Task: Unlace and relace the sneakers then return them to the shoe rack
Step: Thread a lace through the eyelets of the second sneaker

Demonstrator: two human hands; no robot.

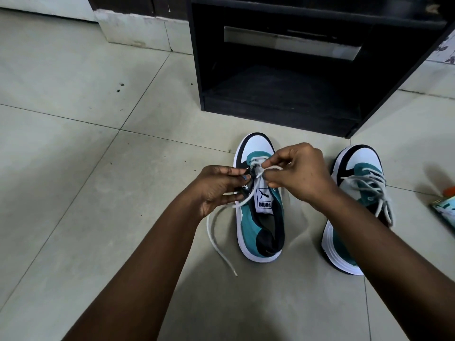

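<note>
Your view, one readable mark, the word PUMA under a leaping-cat logo, printed black on the white tongue label (264, 200) of the near sneaker (258, 212), upside down to you, nothing else legible.

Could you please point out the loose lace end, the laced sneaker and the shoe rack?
loose lace end (222, 252): head view, mid strand.
laced sneaker (358, 158): head view, white toe.
shoe rack (280, 108): head view, bottom front edge.

Two sneakers: one under my hands (258, 217), one off to my right (357, 193). One white lace (219, 232) trailing loose from the near one. One black shoe rack (283, 114). My two hands: left (219, 190), right (298, 171). One packet (445, 210) at the right edge.
</note>
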